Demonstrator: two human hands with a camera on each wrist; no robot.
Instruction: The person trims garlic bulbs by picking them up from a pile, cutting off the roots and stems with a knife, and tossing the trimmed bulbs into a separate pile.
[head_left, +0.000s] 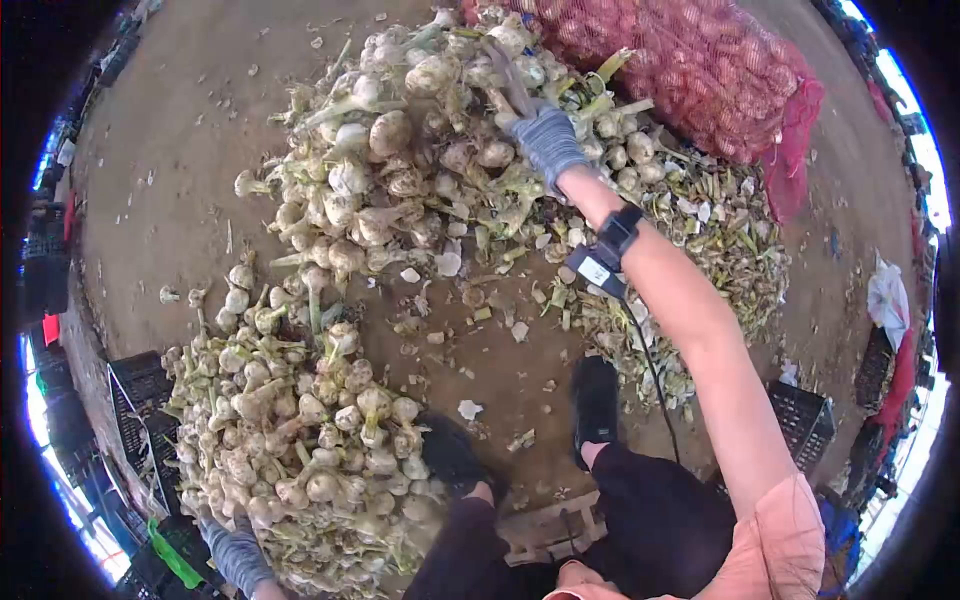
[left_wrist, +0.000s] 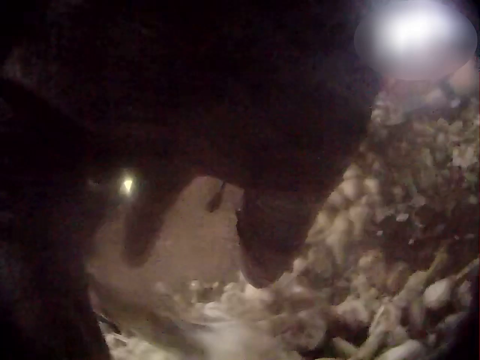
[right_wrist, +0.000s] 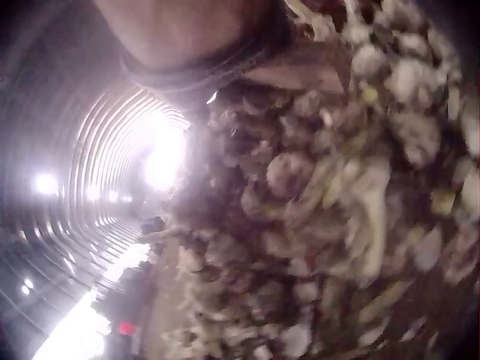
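My right hand (head_left: 548, 142), in a grey glove, reaches over the far heap of garlic bulbs (head_left: 390, 135) with stalks on. It grips a long greyish-brown tool that looks like shears (head_left: 510, 78), whose tip points away from me among the bulbs; I cannot tell its exact kind. My left hand (head_left: 236, 556), gloved too, is low at the left edge of the near garlic pile (head_left: 300, 440). Its fingers are spread beside the bulbs. In the left wrist view, dark finger shapes (left_wrist: 274, 247) hang apart above the garlic (left_wrist: 375, 300).
A red mesh sack (head_left: 680, 70) full of bulbs lies behind the far heap. Cut stalks and skins (head_left: 710, 260) are piled at the right. Black crates (head_left: 140, 410) stand at the left and another crate (head_left: 800, 425) at the right. My shoes (head_left: 597, 405) are between the piles.
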